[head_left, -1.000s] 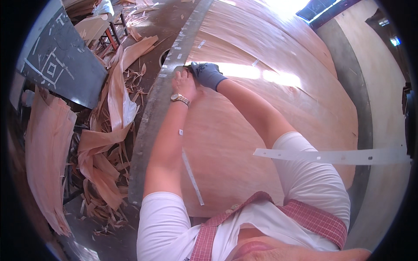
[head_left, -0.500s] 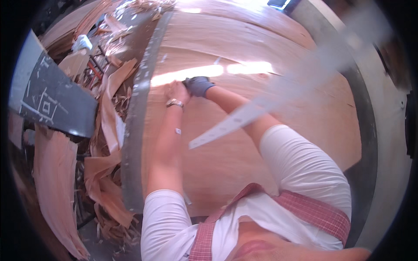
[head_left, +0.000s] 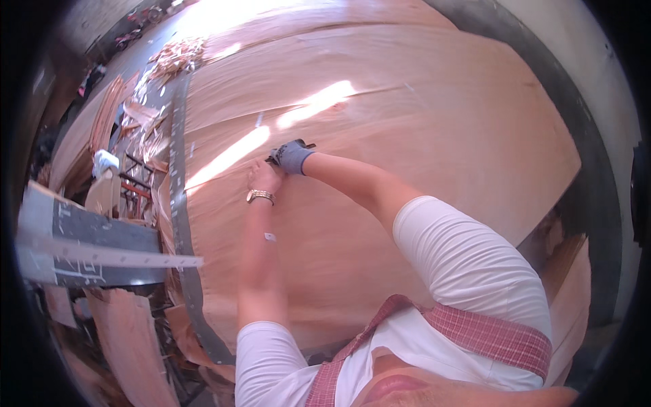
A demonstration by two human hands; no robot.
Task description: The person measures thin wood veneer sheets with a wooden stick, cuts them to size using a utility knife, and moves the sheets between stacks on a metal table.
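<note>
A large sheet of thin wood veneer (head_left: pixel 339 251) spreads under both my hands. My left hand (head_left: pixel 266 178), bare with a metal watch (head_left: pixel 260 196) at the wrist, rests on it with the fingers bent and drawn together; what they hold, if anything, is hidden. Right beside it, my right hand (head_left: pixel 293 157), in a grey-blue glove, is closed around a small dark tool (head_left: pixel 310 145). Only the tool's ends show, so its kind cannot be told. Sunlit streaks (head_left: pixel 230 159) cross the veneer just beyond the hands.
A pale perforated strip (head_left: pixel 135 258), blurred, hangs across the left side above a dark board (head_left: pixel 115 237) with chalky marks. Veneer scraps (head_left: pixel 178 57) pile up at the far left. Long veneer offcuts (head_left: pixel 129 339) stand lower left. A grey border (head_left: pixel 178 156) edges the sheet.
My view has turned, so the veneer shows farther to the right. Both hands stay together, slightly lower in the picture. The perforated strip has swung from the right side to the left.
</note>
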